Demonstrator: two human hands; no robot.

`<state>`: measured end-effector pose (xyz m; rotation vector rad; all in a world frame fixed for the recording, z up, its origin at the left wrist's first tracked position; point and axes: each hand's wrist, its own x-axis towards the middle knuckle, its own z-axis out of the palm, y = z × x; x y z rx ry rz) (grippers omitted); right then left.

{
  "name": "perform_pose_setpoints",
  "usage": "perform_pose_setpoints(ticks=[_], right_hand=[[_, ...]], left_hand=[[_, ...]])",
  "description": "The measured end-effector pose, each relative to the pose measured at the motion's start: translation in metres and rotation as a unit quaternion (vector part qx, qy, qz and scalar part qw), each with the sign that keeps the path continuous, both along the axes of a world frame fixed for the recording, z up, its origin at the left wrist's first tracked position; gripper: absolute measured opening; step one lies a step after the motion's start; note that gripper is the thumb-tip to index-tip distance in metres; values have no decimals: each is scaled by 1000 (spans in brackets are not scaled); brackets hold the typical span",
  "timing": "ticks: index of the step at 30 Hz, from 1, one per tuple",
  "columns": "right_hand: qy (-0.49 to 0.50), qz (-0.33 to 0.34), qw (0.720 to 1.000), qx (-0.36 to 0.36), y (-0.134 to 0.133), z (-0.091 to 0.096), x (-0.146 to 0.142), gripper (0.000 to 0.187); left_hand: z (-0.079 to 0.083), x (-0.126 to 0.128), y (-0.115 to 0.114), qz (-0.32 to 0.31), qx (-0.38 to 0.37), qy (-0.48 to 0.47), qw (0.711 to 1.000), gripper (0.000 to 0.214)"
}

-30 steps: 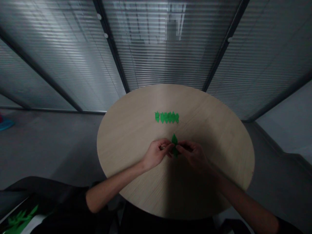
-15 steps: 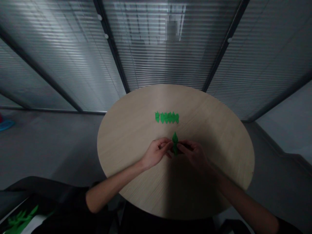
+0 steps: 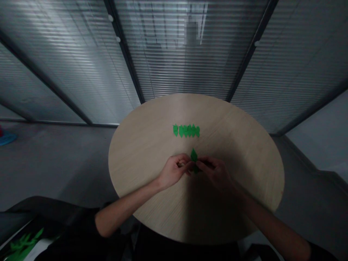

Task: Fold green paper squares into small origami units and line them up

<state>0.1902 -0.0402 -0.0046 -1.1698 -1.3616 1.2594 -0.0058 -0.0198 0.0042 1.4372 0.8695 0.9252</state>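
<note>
Above the middle of the round table, a green leaf-shaped piece (image 3: 194, 155) stands upright with its pointed end away from me. My left hand (image 3: 176, 168) pinches its lower part from the left between thumb and fingers. From the right, my right hand (image 3: 213, 170) grips the same spot, so the fingertips of both hands nearly meet. The lower end of the piece is partly covered by the fingers. Farther back on the table lies a row of several similar green pieces (image 3: 185, 131), set side by side. Whether they are paper or plastic, I cannot tell.
The round wooden table (image 3: 144, 134) has its far edge near a glass partition with blinds (image 3: 174, 69). At the lower left, more green pieces (image 3: 25, 243) lie beside something white in a dark bag or container. A blue object (image 3: 7, 139) is on the floor at far left.
The green piece in my fingers has turned and tilted slightly left, showing a broader face. Both hands have stayed nearly in place. The row at the back is unchanged.
</note>
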Motion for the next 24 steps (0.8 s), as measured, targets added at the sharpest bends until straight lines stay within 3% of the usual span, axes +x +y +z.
perform_pose_setpoints(ticks=[7,10,14,18,24], right_hand=[[22,11,1000,-16,2,-2,2,29],[39,5,999,-36,3,-2,4,33],[58,17,997,-49,4,2,4,36],[50,23,998,-42,3,6,3,33],[16,30,999,2,0,4,2,30]], left_hand=[[-1,2,0,-9,-25,-22,999,39],[-2,3,-3,30,-11,-52,998,35],[2,-1,-7,63,122,15,990,22],[8,-5,-8,31,230,70,970,19],[5,-3,-5,35,165,52,984,22]])
